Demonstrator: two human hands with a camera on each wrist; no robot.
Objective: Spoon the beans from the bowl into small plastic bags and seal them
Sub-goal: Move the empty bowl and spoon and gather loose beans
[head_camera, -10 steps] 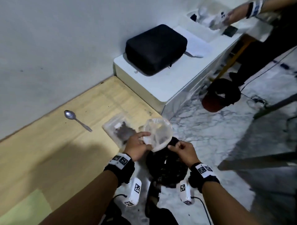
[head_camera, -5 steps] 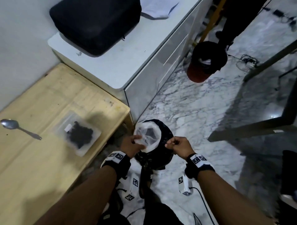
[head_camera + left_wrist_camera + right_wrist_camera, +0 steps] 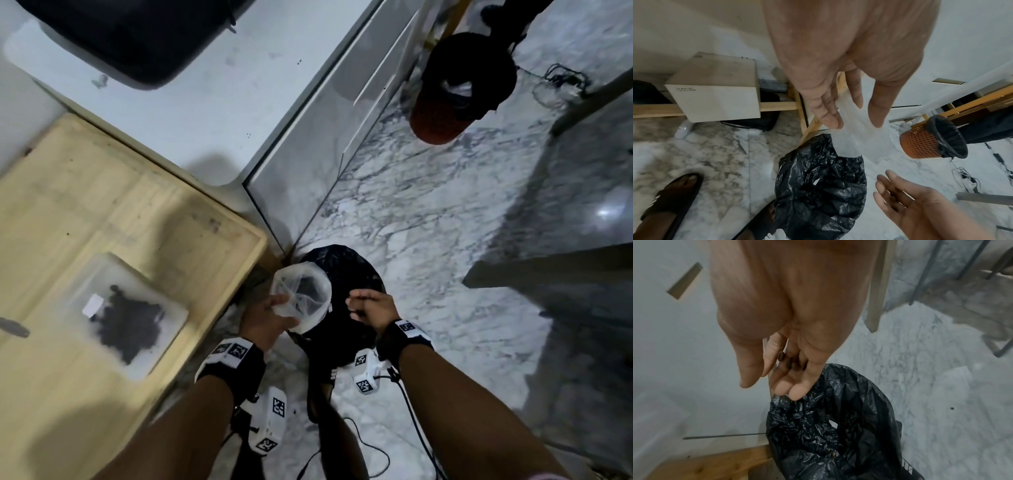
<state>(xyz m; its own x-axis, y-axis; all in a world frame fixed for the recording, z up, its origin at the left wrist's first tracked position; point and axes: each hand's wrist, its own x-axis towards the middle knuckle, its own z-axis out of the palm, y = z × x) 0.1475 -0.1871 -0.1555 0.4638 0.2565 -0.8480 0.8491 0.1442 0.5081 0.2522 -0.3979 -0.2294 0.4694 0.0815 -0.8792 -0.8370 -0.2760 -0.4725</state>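
L hand (image 3: pixel 265 320) pinches an empty clear bag (image 3: pixel 301 296) by its side, mouth gaping up, held right over the black-lined bin (image 3: pixel 346 274) on the floor. R hand (image 3: pixel 371 306) is at the bag's 3 o'clock, just apart from it, fingers loosely curled; the right wrist view shows a few beans (image 3: pixel 788 361) cupped in the palm, not really gripped. A filled bag (image 3: pixel 128 317) lies flat on the wood table (image 3: pixel 85 192) at 9 o'clock from the hands, and what looks like the spoon's (image 3: pixel 13 327) tip pokes in at the far left edge. No bowl in view, so can't say where it is.

My read: the stray beans go either into the bag or into the bin, can't tell which. If into the bag, keep L's pinch low on the rim so the mouth stays round, bring R directly above the opening, then tip the palm slowly so beans roll off the fingertips. Film is thin and floppy, so a quick tip could fold the mouth shut and beans would drop into the bin liner instead.
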